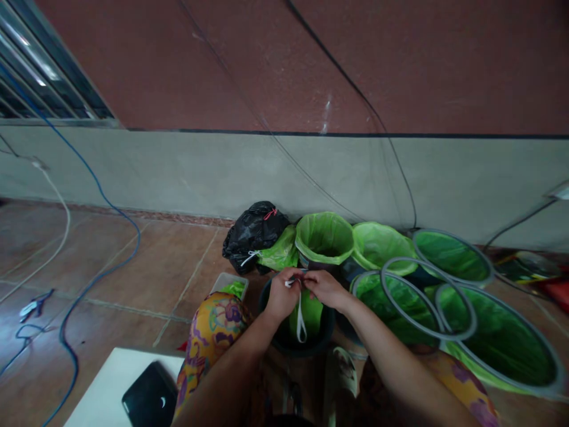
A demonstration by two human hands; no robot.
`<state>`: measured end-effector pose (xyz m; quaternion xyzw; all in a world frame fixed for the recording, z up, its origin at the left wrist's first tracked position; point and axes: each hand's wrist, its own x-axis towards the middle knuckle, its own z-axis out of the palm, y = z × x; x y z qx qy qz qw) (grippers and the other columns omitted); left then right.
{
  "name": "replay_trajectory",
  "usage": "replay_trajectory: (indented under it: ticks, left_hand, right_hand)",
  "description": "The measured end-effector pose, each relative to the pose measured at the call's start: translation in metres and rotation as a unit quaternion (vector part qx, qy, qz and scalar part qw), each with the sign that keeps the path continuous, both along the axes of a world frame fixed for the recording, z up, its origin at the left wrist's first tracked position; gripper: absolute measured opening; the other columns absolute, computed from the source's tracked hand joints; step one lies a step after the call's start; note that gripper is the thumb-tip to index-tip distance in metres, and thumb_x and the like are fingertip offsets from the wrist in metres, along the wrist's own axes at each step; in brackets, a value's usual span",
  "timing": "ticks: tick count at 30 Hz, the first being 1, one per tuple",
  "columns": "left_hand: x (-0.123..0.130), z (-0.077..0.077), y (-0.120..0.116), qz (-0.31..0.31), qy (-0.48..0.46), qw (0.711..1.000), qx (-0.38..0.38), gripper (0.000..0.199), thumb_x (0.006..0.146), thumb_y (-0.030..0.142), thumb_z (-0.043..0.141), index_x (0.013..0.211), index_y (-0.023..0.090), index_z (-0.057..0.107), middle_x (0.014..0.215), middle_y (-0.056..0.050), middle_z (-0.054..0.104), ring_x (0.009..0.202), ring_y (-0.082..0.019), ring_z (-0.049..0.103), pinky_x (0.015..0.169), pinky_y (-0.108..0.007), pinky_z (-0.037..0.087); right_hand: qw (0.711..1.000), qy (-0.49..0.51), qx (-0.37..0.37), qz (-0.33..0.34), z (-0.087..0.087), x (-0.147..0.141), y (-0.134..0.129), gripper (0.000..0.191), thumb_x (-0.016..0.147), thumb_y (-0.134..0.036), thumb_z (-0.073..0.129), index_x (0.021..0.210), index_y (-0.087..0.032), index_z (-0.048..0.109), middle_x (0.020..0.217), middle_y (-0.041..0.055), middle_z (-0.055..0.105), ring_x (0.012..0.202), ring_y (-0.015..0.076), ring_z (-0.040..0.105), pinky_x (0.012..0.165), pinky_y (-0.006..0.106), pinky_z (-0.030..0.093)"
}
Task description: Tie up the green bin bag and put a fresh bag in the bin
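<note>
My left hand and my right hand meet over a black bucket on the tiled floor. Both pinch a white strap that hangs down in a loop over green fabric inside the bucket. The fingers hide the strap's top end. My knees in patterned cloth flank the bucket.
A tied black bag, a lined green bin and several green mesh hoops with grey rims crowd the wall side and right. A small tray sits left of the bucket. Blue and white cables cross the floor at left. A white board with a dark phone lies near me.
</note>
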<state>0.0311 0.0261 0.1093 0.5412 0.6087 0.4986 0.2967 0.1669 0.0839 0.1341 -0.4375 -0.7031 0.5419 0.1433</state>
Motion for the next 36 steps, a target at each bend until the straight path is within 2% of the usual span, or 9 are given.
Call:
replay_trajectory:
  ticks: [8,12,16,23,28,30,32,34,36]
  left_hand:
    - [-0.002,-0.002,0.001,0.006,0.042,0.997,-0.066,0.019,0.078,0.012,0.056,0.089,0.017,0.07,0.086,-0.004,0.072,0.079,-0.014,0.066,0.077,-0.025,0.05]
    - [-0.006,-0.001,0.001,-0.015,0.034,0.996,-0.078,0.016,0.079,0.017,0.059,0.087,0.017,0.073,0.083,-0.003,0.074,0.078,-0.014,0.067,0.076,-0.025,0.051]
    - [-0.009,0.0,0.0,-0.024,0.096,0.991,-0.094,0.017,0.081,0.017,0.058,0.086,0.02,0.074,0.088,-0.003,0.076,0.083,-0.014,0.068,0.08,-0.025,0.05]
    - [-0.016,0.001,-0.002,-0.032,0.299,0.939,-0.165,0.023,0.083,0.015,0.051,0.087,0.021,0.072,0.093,-0.005,0.075,0.088,-0.018,0.068,0.082,-0.028,0.048]
    - [-0.019,-0.003,-0.004,-0.055,0.317,0.906,-0.277,0.026,0.084,0.019,0.047,0.096,0.017,0.07,0.097,-0.012,0.073,0.097,-0.023,0.067,0.088,-0.032,0.049]
    - [-0.019,-0.005,-0.006,-0.068,0.291,0.912,-0.281,0.04,0.081,0.019,0.052,0.12,0.014,0.062,0.118,-0.016,0.066,0.113,-0.024,0.062,0.097,-0.033,0.046]
    - [-0.017,-0.01,-0.011,-0.095,0.27,0.913,-0.292,0.073,0.074,0.022,0.061,0.143,0.013,0.04,0.143,-0.02,0.047,0.13,-0.028,0.049,0.106,-0.035,0.04]
    - [-0.012,-0.02,-0.017,-0.109,0.262,0.896,-0.342,0.1,0.066,0.026,0.07,0.152,0.016,0.021,0.155,-0.022,0.026,0.137,-0.035,0.039,0.109,-0.045,0.037]
    - [-0.004,-0.037,-0.024,-0.116,0.251,0.877,-0.393,0.112,0.059,0.027,0.075,0.153,0.021,0.015,0.157,-0.023,0.019,0.134,-0.042,0.041,0.105,-0.053,0.039]
  right_hand:
    - [0.999,-0.034,-0.016,-0.018,-0.002,0.001,0.001,0.018,0.081,-0.022,0.053,0.07,-0.016,0.066,0.056,-0.0026,0.054,0.048,0.0096,0.052,0.049,0.022,0.037]
    - [0.993,-0.096,0.067,0.002,-0.003,0.001,0.003,0.023,0.084,-0.022,0.05,0.074,-0.015,0.069,0.057,-0.0007,0.059,0.055,0.012,0.058,0.054,0.022,0.038]
    - [0.968,-0.181,0.172,0.019,0.004,0.0,0.003,0.027,0.085,-0.019,0.046,0.078,-0.015,0.072,0.076,0.006,0.072,0.074,0.0161,0.066,0.067,0.024,0.042]
    - [0.908,-0.349,0.231,0.001,0.012,0.005,0.0,0.032,0.088,-0.022,0.043,0.092,-0.013,0.073,0.099,0.016,0.074,0.098,0.0267,0.067,0.082,0.033,0.046]
    - [0.911,-0.363,0.195,0.018,0.005,0.007,-0.005,0.034,0.09,-0.019,0.04,0.106,-0.012,0.069,0.106,0.0186,0.071,0.103,0.0292,0.066,0.087,0.037,0.046]
    - [0.925,-0.336,0.176,0.038,0.0,0.007,-0.009,0.041,0.088,-0.02,0.045,0.126,-0.013,0.058,0.118,0.0184,0.067,0.108,0.029,0.064,0.09,0.038,0.045]
    - [0.939,-0.305,0.144,0.073,-0.009,0.007,-0.016,0.062,0.082,-0.024,0.055,0.142,-0.015,0.042,0.132,0.0184,0.058,0.116,0.0288,0.06,0.094,0.038,0.044]
    - [0.943,-0.297,0.1,0.11,-0.024,0.006,-0.025,0.085,0.072,-0.025,0.067,0.149,-0.016,0.03,0.142,0.0184,0.049,0.123,0.0296,0.055,0.097,0.036,0.043]
    - [0.935,-0.331,0.063,0.111,-0.044,0.004,-0.035,0.104,0.063,-0.023,0.075,0.152,-0.017,0.021,0.146,0.0196,0.042,0.125,0.0315,0.053,0.097,0.035,0.042]
